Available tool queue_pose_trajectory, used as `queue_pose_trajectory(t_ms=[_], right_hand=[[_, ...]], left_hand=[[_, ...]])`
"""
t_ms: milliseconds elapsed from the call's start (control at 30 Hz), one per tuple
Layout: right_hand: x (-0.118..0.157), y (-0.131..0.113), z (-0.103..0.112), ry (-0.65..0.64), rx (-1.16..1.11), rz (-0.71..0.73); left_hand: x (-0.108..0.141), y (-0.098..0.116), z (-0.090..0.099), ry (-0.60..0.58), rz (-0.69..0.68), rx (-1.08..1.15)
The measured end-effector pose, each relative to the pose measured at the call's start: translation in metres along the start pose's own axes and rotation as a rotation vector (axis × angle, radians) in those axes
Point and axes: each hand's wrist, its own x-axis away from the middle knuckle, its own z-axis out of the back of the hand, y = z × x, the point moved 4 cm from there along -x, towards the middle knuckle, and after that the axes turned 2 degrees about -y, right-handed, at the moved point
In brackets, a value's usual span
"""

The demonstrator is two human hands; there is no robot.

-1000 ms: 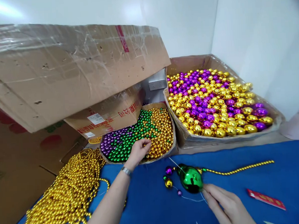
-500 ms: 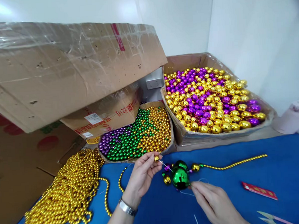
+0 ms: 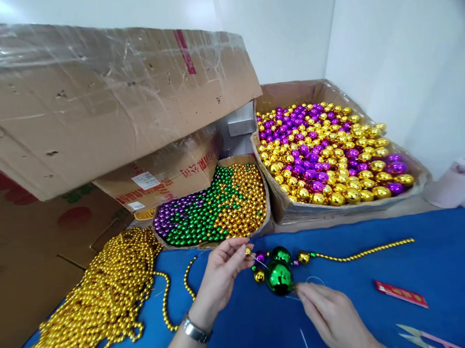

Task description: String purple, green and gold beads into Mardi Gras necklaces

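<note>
My left hand [image 3: 222, 273], with a metal watch at the wrist, pinches a small gold bead [image 3: 248, 251]. A thin pale line runs from this bead to a large shiny green ball [image 3: 279, 278]. The fingertips of my right hand [image 3: 333, 314] are closed at the right end of that ball; their exact hold is partly hidden. Behind it lie a second green ball [image 3: 281, 255], a purple bead [image 3: 260, 257] and gold balls, one at the left [image 3: 259, 276] and one at the right [image 3: 303, 257]. A gold bead strand [image 3: 361, 257] trails off rightward.
An open carton [image 3: 285, 213] of gold and purple balls stands back right. Beside it, a smaller box [image 3: 266, 221] holds purple, green and gold beads. Gold bead strands [image 3: 102, 300] are heaped left. A red packet [image 3: 401, 293] and snips [image 3: 424, 336] lie right on the blue cloth [image 3: 447, 251].
The small gold bead and my left fingers have shifted slightly right and down. The large green ball has turned a little, uncovering more of the green ball behind it. My right hand stays almost in place.
</note>
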Motion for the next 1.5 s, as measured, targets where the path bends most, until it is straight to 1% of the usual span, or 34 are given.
queue_pose_trajectory(t_ms=[67, 233, 300, 367, 433, 500, 600, 667, 733, 800, 833, 900, 967, 1033, 1100, 1133, 1200, 1267, 1333, 1400, 1500], right_hand=[[0.002, 0.005, -0.006, -0.003, -0.012, -0.026], [0.013, 0.019, -0.022, -0.048, -0.029, -0.142], [0.02, 0.027, -0.025, -0.078, -0.029, -0.17], [0.026, 0.035, -0.022, -0.103, -0.023, -0.179], [0.028, 0.042, -0.014, -0.107, -0.018, -0.185], [0.024, 0.043, 0.0, -0.089, -0.022, -0.195], [0.007, 0.032, 0.021, -0.056, -0.064, -0.185], [-0.007, 0.021, 0.028, -0.052, -0.109, -0.155], [-0.018, 0.011, 0.03, -0.065, -0.152, -0.124], [-0.023, 0.007, 0.031, -0.077, -0.188, -0.111], [-0.023, 0.008, 0.032, -0.075, -0.205, -0.113], [-0.02, 0.01, 0.038, -0.054, -0.24, -0.14], [-0.016, 0.012, 0.048, -0.021, -0.283, -0.179], [-0.014, 0.01, 0.06, 0.007, -0.321, -0.209], [-0.014, 0.004, 0.072, 0.039, -0.39, -0.234], [-0.014, -0.001, 0.077, 0.06, -0.437, -0.246], [-0.015, -0.009, 0.086, 0.09, -0.543, -0.267], [-0.013, -0.015, 0.094, 0.132, -0.631, -0.272], [-0.008, -0.016, 0.105, 0.226, -0.697, -0.272], [-0.001, -0.009, 0.121, 0.385, -0.751, -0.283], [0.011, 0.007, 0.145, 0.641, -0.793, -0.303]], left_hand=[[0.002, -0.011, -0.005, -0.003, 0.004, -0.041], [0.005, -0.049, -0.019, 0.009, 0.025, -0.173], [0.005, -0.058, -0.022, 0.019, 0.017, -0.228], [0.004, -0.061, -0.024, 0.016, 0.0, -0.275], [0.004, -0.055, -0.026, -0.006, -0.04, -0.362], [0.005, -0.043, -0.031, -0.031, -0.106, -0.49], [0.008, -0.02, -0.046, -0.083, -0.213, -0.601], [0.01, -0.005, -0.058, -0.12, -0.269, -0.595], [0.012, 0.007, -0.069, -0.136, -0.301, -0.556], [0.012, 0.013, -0.075, -0.138, -0.303, -0.52], [0.012, 0.013, -0.075, -0.138, -0.292, -0.5], [0.011, 0.004, -0.073, -0.14, -0.259, -0.466], [0.01, -0.011, -0.073, -0.182, -0.263, -0.505], [0.012, -0.033, -0.079, -0.304, -0.338, -0.664], [0.016, -0.057, -0.091, -0.458, -0.428, -0.873], [0.017, -0.07, -0.097, -0.514, -0.458, -0.963], [0.017, -0.091, -0.107, -0.57, -0.474, -1.1], [0.014, -0.108, -0.113, -0.571, -0.464, -1.194], [0.011, -0.117, -0.115, -0.553, -0.445, -1.258], [0.01, -0.121, -0.111, -0.54, -0.417, -1.303], [0.009, -0.116, -0.092, -0.517, -0.38, -1.367]])
